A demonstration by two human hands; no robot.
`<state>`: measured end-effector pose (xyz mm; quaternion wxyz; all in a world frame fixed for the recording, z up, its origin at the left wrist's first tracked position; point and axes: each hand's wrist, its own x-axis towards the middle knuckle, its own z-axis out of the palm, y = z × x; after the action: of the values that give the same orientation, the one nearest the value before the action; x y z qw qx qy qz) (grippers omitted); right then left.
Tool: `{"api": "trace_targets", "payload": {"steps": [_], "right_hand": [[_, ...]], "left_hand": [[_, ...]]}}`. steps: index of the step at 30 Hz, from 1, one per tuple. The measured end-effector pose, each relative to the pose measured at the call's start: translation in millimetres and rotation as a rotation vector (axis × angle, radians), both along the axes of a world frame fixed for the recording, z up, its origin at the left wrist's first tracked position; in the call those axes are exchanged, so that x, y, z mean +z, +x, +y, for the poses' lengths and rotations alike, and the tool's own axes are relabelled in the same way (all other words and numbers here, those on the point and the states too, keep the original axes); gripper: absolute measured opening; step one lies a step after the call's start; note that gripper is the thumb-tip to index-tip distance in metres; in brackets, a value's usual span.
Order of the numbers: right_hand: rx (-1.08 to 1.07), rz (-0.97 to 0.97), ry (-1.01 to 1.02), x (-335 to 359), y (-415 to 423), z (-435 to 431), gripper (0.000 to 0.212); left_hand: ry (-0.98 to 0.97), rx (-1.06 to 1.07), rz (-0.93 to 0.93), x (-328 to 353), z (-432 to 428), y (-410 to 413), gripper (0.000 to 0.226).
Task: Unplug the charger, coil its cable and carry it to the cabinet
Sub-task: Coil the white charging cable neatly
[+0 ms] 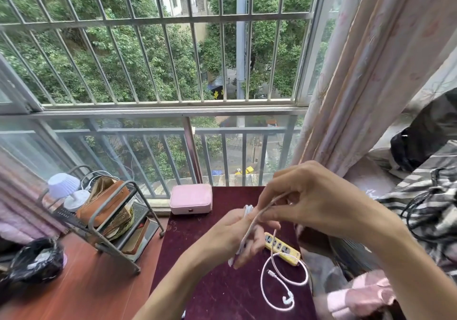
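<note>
Fingers (269,217) of the right hand (319,196) pinch a strand of the white cable (274,265) above the middle of the dark red surface (222,287), while the left hand (237,235) is curled shut around what looks like the white charger (248,209) and a few turns of cord already gathered against the palm.

Judged by how things lie, unplugging is done: the yellow power strip (282,246) near the surface's right edge shows nothing plugged into the sockets in view, though the cable crosses over it. Coiling is under way and perhaps half finished. A long loose loop of cable lies on the surface toward its near right corner, its connector ends free, one inside the loop and one at its near side. That slack has yet to be wound in. Carrying to the cabinet has not begun, and no cabinet can be made out in this view.

Along the far edge of the surface sits a pink box (191,198), well apart from the hands. Left of the surface, on the floor, stands a metal rack (118,243) with a small lamp (65,188) and a brown bag (105,201).
</note>
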<state>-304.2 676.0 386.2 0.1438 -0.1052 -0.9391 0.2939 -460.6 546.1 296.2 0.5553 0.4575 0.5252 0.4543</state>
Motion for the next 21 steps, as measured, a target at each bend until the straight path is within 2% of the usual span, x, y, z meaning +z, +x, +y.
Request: {"api": "trace_targets", "payload": {"steps": [4, 7, 12, 16, 21], "right_hand": [[0.038, 0.045, -0.181, -13, -10, 15, 0.012], [0.040, 0.089, -0.280, -27, -15, 21, 0.012], [0.082, 0.158, -0.524, -54, -20, 23, 0.021], [0.063, 0.199, -0.534, -72, -20, 24, 0.027], [0.031, 0.236, -0.577, -89, -18, 21, 0.022]], "left_hand": [[-0.041, -0.045, -0.313, 1, -2, 3, 0.084], [0.017, -0.105, -0.407, 2, -3, 3, 0.090], [0.056, -0.056, -0.438, 7, -2, 3, 0.067], [0.077, 0.003, -0.485, 12, -5, 3, 0.049], [0.042, 0.005, -0.623, 20, -4, 3, 0.042]]}}
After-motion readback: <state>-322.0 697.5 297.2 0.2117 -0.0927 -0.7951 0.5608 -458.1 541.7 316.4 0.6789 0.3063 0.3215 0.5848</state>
